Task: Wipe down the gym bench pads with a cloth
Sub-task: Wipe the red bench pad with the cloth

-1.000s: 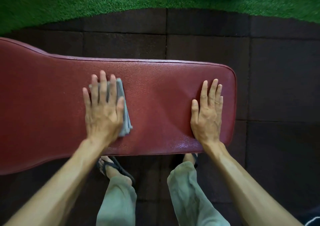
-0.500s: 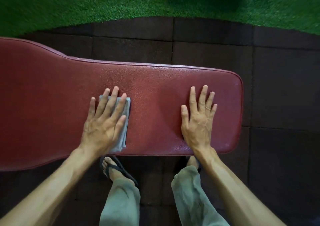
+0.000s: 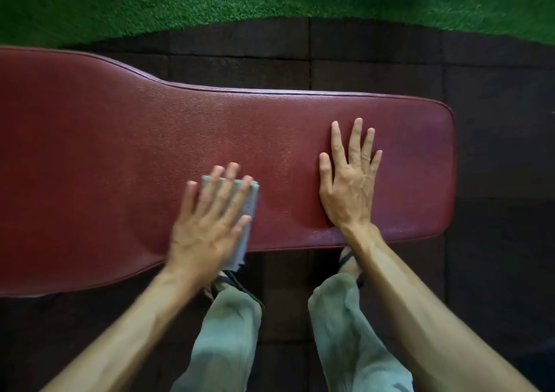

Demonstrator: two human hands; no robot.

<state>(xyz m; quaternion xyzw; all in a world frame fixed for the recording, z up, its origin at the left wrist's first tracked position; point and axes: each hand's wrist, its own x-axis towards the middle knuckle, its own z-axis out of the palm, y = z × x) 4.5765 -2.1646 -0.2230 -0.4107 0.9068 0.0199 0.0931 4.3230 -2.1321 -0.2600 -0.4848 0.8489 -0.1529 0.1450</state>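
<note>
A dark red padded bench pad [image 3: 105,157] stretches across the view, wider at the left and narrower toward the right end. My left hand [image 3: 210,220] presses flat, fingers spread, on a folded grey cloth [image 3: 250,211] at the pad's near edge; the cloth's lower corner hangs over that edge. My right hand [image 3: 350,181] lies flat with straight fingers on the bare pad near its right end, holding nothing.
Dark rubber floor tiles [image 3: 495,241] surround the bench. Green artificial turf [image 3: 180,1] runs along the far side. My legs in grey-green trousers [image 3: 231,331] and sandalled feet stand right against the bench's near edge.
My left hand has slid the cloth toward the near edge and to the right, so the cloth now overhangs the edge. My right hand has stayed flat near the right end.
</note>
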